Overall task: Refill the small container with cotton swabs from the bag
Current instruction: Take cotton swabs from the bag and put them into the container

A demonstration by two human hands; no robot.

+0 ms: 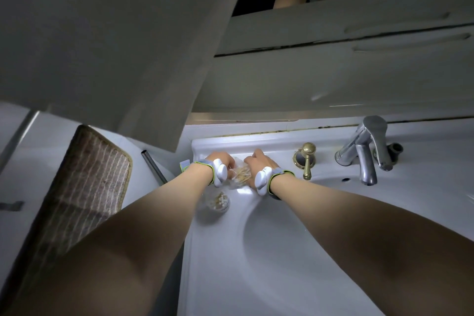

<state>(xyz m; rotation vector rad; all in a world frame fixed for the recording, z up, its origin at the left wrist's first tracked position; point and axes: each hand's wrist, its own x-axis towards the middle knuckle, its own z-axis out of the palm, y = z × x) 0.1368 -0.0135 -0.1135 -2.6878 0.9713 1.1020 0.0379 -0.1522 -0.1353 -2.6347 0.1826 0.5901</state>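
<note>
A clear plastic bag (239,174) of wooden-stemmed cotton swabs lies on the sink's back left ledge, held between both hands. My left hand (223,159) grips its left side and my right hand (259,160) grips its right side. Just below the bag stands a small round clear container (220,201) with several cotton swabs upright in it, partly hidden by my left forearm. Both wrists wear white trackers on grey straps.
The white sink (282,238) fills the lower middle. A brass handle (306,159) and a chrome faucet (366,151) stand at the back right. An open cabinet door (115,46) hangs overhead at left. A striped mat (84,187) and a metal tube (154,165) lie left.
</note>
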